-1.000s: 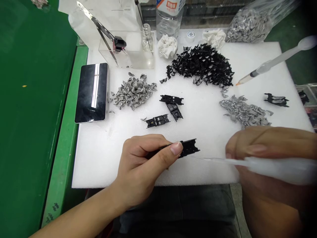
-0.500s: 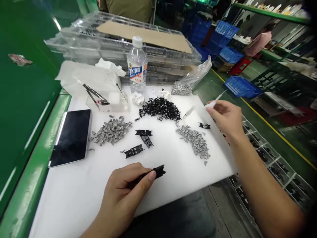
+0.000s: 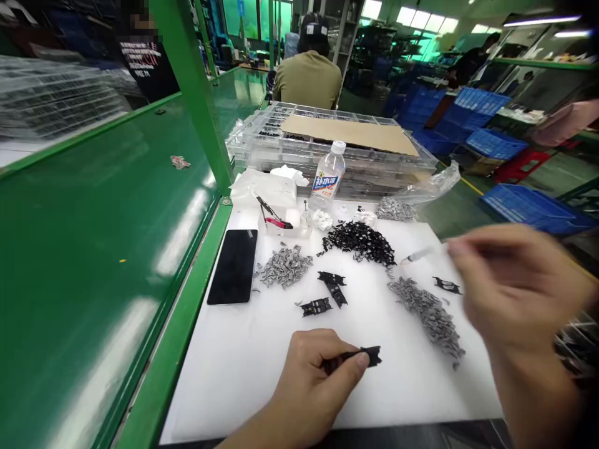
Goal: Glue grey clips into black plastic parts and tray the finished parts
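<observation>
My left hand pinches a black plastic part above the white board's front. At the right, my right hand is blurred, its thumb and fingers together by the end of a slim translucent tool. Between the hands and the back lie a heap of black pieces, a grey heap on the right and another grey heap on the left. Several black parts lie near the middle, and one more black part rests close to my right hand.
A phone lies on the white board at left. Behind are a bottle, a clear box with tweezers, a bag of grey pieces and stacked trays. A person sits beyond, back turned.
The view has tilted up and swung left, so the board stands farther right. My right hand has come closer to the camera and blurred. My left hand keeps its grip on the black part.
</observation>
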`<state>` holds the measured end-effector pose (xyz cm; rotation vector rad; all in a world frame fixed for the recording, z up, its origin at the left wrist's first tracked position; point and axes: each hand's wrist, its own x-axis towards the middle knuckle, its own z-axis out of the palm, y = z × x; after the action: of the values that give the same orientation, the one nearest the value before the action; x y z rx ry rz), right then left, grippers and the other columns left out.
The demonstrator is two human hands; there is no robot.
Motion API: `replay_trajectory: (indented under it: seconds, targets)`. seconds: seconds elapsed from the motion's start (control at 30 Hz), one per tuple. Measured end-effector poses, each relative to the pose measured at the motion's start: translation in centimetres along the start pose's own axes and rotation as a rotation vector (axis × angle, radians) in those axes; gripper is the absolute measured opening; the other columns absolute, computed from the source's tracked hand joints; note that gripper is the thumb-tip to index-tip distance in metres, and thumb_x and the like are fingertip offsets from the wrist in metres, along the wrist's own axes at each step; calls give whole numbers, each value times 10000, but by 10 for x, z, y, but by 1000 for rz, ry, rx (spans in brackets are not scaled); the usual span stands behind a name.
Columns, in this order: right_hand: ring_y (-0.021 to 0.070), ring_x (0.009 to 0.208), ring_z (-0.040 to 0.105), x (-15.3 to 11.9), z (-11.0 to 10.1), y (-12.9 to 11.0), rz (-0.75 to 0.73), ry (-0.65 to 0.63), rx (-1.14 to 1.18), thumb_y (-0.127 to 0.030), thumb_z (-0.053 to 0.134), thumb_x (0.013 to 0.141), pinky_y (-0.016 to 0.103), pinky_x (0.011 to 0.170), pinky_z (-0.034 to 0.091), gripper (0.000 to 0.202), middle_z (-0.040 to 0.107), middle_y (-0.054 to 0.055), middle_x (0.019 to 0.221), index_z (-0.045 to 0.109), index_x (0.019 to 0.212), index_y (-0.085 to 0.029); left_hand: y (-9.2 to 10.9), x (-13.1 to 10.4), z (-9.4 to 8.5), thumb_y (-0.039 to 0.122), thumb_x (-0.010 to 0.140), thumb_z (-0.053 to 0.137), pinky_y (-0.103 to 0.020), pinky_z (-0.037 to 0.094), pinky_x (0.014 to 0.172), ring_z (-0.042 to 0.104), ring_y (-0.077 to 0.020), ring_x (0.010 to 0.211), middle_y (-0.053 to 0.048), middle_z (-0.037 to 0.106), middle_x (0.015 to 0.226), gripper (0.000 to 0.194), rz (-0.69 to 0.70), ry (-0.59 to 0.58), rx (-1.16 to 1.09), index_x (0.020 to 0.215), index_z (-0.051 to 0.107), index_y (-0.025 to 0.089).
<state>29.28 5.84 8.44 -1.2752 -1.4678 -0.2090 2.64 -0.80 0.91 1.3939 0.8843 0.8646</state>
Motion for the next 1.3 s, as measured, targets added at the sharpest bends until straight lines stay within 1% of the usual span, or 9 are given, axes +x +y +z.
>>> replay_trajectory:
  seconds: [0.07, 0.17, 0.27, 0.4, 0.67, 0.8, 0.97, 1.1, 1.3]
  targets:
    - [201, 685, 600, 13, 50, -33, -100, -403, 90, -297, 792, 851, 403, 659, 475, 42, 691, 10, 778, 757, 861, -316, 0, 0, -1, 446, 961, 704, -311, 333, 596, 520, -142, 617, -43, 600, 643, 343, 1, 3, -10, 826, 852, 168]
    - [151, 652, 578, 38, 131, -40, -30, -538, 156, -294, 798, 831, 346, 636, 472, 132, 717, 11, 856, 762, 950, -251, 0, -1, -2, 466, 956, 706, -311, 338, 590, 517, -148, 623, -51, 608, 665, 359, -19, 12, -18, 828, 856, 166]
    - [138, 590, 537, 53, 183, -21, 2, -600, 171, -282, 858, 747, 330, 615, 430, 135, 621, -20, 660, 766, 813, -209, -1, -1, -3, 478, 948, 710, -316, 341, 592, 514, -154, 625, -53, 600, 657, 372, -18, 20, -22, 813, 854, 163]
    - [144, 598, 505, 51, 195, -10, 19, -496, 191, -327, 764, 844, 339, 673, 421, 172, 470, -46, 560, 736, 737, -196, -5, 0, -2, 479, 926, 727, -325, 318, 578, 488, -149, 606, -46, 580, 633, 360, -7, 18, -48, 810, 856, 164]
    - [159, 583, 527, 38, 198, -13, 17, -381, 303, -335, 804, 815, 357, 645, 442, 183, 485, -28, 537, 768, 679, -218, -7, 0, -1, 476, 932, 725, -328, 290, 560, 457, -137, 587, -32, 548, 615, 365, 3, 8, -57, 783, 844, 164]
    - [142, 579, 526, 55, 174, -24, 25, -263, 349, -338, 834, 829, 339, 610, 449, 147, 547, -30, 560, 787, 728, -243, -4, -1, -5, 414, 957, 718, -297, 323, 571, 500, -124, 606, -27, 575, 638, 329, -7, -2, -61, 790, 837, 157]
    - [120, 527, 478, 34, 84, -36, -103, 297, 460, -281, 904, 766, 343, 538, 377, 78, 573, -28, 593, 827, 768, -269, 0, 0, -6, 341, 992, 694, -270, 339, 566, 515, -108, 602, -24, 596, 645, 287, 48, -41, -38, 848, 840, 141]
    - [113, 515, 403, -58, 19, -41, 515, 163, 690, -240, 962, 685, 291, 423, 288, 258, 366, -45, 553, 726, 579, -248, 0, 2, -5, 294, 1004, 689, -252, 342, 544, 517, -93, 587, -12, 585, 647, 238, 73, -66, -14, 893, 840, 146]
    - [70, 544, 417, -147, -12, -46, 943, 240, 831, -220, 896, 791, 218, 449, 341, 161, 344, -57, 625, 758, 707, -210, 1, 1, -5, 256, 1015, 684, -246, 334, 521, 510, -87, 570, 2, 550, 638, 195, 84, -85, 60, 946, 833, 152]
